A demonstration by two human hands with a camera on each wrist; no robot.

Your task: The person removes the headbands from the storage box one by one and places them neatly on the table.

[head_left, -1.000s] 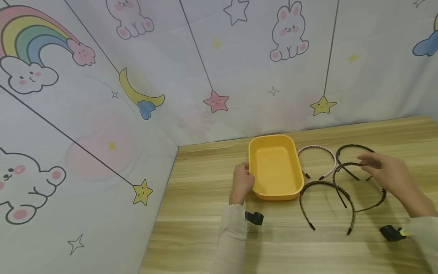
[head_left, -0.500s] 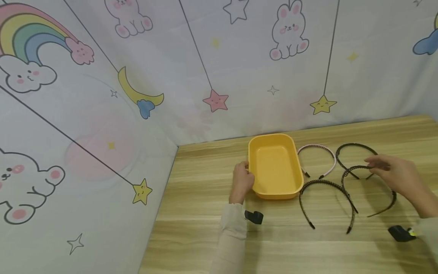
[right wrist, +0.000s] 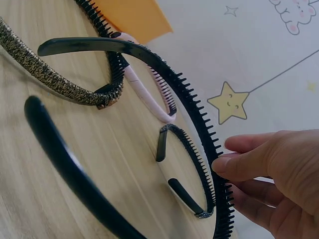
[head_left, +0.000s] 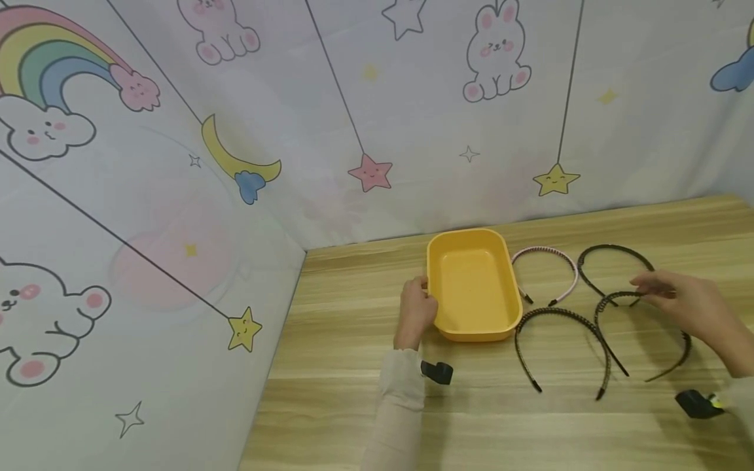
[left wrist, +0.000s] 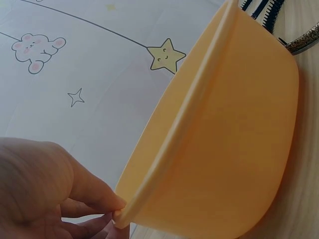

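My left hand (head_left: 418,309) pinches the left rim of a yellow-orange plastic tray (head_left: 478,288); thumb and fingers meet on the rim in the left wrist view. My right hand (head_left: 686,304) pinches a black toothed headband (right wrist: 199,124) at the top of its arch, with the ends pointing away from the palm. Beyond it, in the right wrist view, lies another black headband (right wrist: 192,149). A pink headband (head_left: 576,271) lies just right of the tray. In front of the pink one is a black-and-gold glittery headband (head_left: 608,369).
Everything stands on a wood-grain table (head_left: 341,366). A white cloth (head_left: 436,131) with cartoon prints rises behind the table and along its left side. A black wrist camera (head_left: 437,373) sits under my left wrist.
My right hand has moved right and slightly toward me, carrying the black headband away from the tray. My left hand has stayed at the tray's rim.
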